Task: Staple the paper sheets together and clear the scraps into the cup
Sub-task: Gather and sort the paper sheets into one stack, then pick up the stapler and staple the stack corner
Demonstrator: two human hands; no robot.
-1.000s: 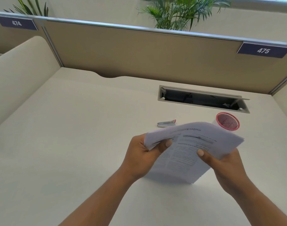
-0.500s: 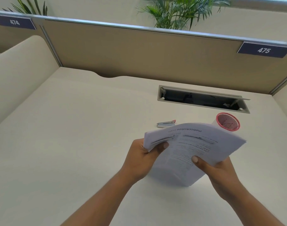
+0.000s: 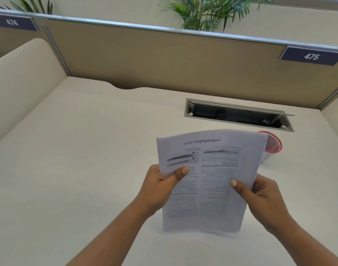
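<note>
A stack of printed paper sheets [image 3: 212,169] stands nearly upright on its lower edge on the cream desk [image 3: 77,169], text upside down to me. My left hand [image 3: 160,187] grips the stack's left side, thumb on the front. My right hand [image 3: 260,196] grips the right side, thumb on the front as well. A pink mesh cup [image 3: 272,144] stands just behind the sheets' upper right corner, partly covered by them. The stapler is hidden behind the sheets. No scraps are visible.
A recessed cable box [image 3: 237,115] with its lid open sits in the desk behind the cup. Tan partition walls [image 3: 164,60] enclose the desk at the back and both sides, with number plates 474 and 475. Plants rise behind the partition.
Both hands turned the stack from a flat, slanted hold to nearly upright and squared with its bottom edge on the desk. The raised sheets now cover the stapler.
</note>
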